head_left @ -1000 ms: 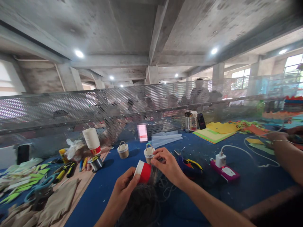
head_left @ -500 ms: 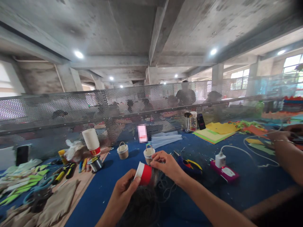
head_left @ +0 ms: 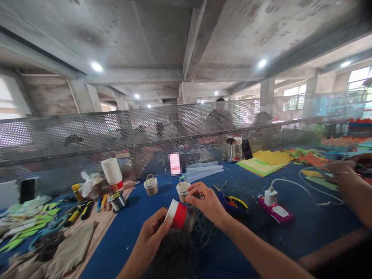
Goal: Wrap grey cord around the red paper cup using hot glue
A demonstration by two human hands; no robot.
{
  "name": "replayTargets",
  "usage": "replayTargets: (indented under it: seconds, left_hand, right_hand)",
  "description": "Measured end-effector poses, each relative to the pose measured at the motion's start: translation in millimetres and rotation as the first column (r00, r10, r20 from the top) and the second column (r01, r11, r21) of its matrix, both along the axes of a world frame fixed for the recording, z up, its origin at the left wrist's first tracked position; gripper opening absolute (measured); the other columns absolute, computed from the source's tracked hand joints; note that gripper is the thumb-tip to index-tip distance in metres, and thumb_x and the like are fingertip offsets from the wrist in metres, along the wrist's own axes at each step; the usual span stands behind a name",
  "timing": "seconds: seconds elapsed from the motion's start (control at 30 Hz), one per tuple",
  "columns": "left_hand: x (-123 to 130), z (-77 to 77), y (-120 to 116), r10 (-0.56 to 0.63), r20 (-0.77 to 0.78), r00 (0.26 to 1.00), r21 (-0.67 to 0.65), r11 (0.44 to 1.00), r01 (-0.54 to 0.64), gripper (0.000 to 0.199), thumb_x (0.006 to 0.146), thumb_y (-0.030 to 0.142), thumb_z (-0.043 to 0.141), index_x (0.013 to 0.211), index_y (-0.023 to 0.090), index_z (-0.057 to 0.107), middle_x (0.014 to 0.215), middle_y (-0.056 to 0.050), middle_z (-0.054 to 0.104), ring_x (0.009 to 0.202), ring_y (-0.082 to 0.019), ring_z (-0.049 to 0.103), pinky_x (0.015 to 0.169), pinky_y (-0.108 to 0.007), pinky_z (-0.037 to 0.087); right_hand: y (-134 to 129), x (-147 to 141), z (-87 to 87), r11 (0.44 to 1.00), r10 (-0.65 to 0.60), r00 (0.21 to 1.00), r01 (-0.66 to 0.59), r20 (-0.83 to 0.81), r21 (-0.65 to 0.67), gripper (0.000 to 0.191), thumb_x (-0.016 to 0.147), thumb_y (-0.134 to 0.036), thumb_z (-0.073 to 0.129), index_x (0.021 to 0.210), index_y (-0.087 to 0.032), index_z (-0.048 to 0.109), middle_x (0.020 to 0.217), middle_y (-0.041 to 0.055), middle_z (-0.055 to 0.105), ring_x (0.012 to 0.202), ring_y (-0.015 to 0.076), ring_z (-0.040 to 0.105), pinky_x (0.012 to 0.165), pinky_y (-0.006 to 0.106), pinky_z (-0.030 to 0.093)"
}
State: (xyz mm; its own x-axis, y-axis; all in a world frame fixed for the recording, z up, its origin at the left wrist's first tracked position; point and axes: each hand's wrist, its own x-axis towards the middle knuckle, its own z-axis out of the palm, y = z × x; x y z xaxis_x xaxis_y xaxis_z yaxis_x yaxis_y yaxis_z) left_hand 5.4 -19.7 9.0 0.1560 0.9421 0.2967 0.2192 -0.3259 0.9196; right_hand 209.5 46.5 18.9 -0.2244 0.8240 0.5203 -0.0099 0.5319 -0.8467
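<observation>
My left hand [head_left: 155, 228] is closed round the white rim end of a red and white paper cup [head_left: 178, 215], which lies tilted on its side. Grey cord is wound round the cup's far end, and loose loops of cord [head_left: 207, 232] hang beside it. Just above that end, my right hand [head_left: 203, 199] has its thumb and fingers pinched together; what they hold is too small to make out. Behind the hands stand two small baskets with handles, one [head_left: 151, 186] to the left and one [head_left: 182, 190] close to my right fingertips.
Stacked paper cups [head_left: 112, 173], a wire spool [head_left: 116, 201], scissors [head_left: 49, 234] and cloth [head_left: 72, 248] are at left. Pliers [head_left: 240, 205] and a purple power strip [head_left: 276, 211] sit at right. A person's arm [head_left: 353, 193] reaches in at far right. A perforated metal screen [head_left: 116, 135] runs behind.
My right hand has shifted very slightly beside the cup's wound end. Beyond the screen, a person has moved a little to the left. The cup remains in my left hand.
</observation>
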Motion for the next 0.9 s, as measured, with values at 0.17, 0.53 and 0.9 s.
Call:
replayTargets:
  seconds: [0.17, 0.53, 0.9]
  left_hand:
    - [-1, 1.7, -1, 0.017, 0.004, 1.000, 0.031, 0.999, -0.017, 0.029, 0.089, 0.043, 0.058, 0.076, 0.017, 0.062, 0.069, 0.002, 0.053, 0.063, -0.013, 0.045, 0.057, -0.020, 0.038]
    - [1, 9.0, -6, 0.056, 0.005, 0.998, 0.057, 0.997, -0.057, 0.030, 0.087, 0.044, 0.060, 0.074, 0.017, 0.062, 0.069, 0.002, 0.053, 0.064, -0.014, 0.045, 0.058, -0.021, 0.038]
    - [1, 8.7, -6, 0.059, -0.020, 0.998, 0.062, 0.996, -0.058, 0.033, 0.086, 0.046, 0.059, 0.072, 0.017, 0.060, 0.068, 0.001, 0.052, 0.063, -0.015, 0.044, 0.057, -0.021, 0.038]
  right_hand:
    - [2, 1, -2.2, 1.000, -0.015, 1.000, 0.015, 0.010, 0.014, 0.016, 0.079, -0.035, 0.073, 0.075, -0.019, 0.069, 0.104, 0.0045, 0.063, 0.094, 0.0185, 0.062, 0.076, 0.028, 0.048]
    - [4, 2, -3.1, 1.000, -0.018, 0.999, 0.018, 0.035, 0.003, 0.017, 0.079, -0.034, 0.072, 0.074, -0.019, 0.068, 0.103, 0.0043, 0.064, 0.088, 0.0168, 0.063, 0.076, 0.027, 0.048]
    - [2, 2, -1.1, 1.000, -0.004, 0.999, 0.004, 0.048, -0.010, 0.011, 0.078, -0.028, 0.072, 0.071, -0.019, 0.069, 0.102, 0.0044, 0.064, 0.095, 0.0188, 0.062, 0.080, 0.029, 0.048]
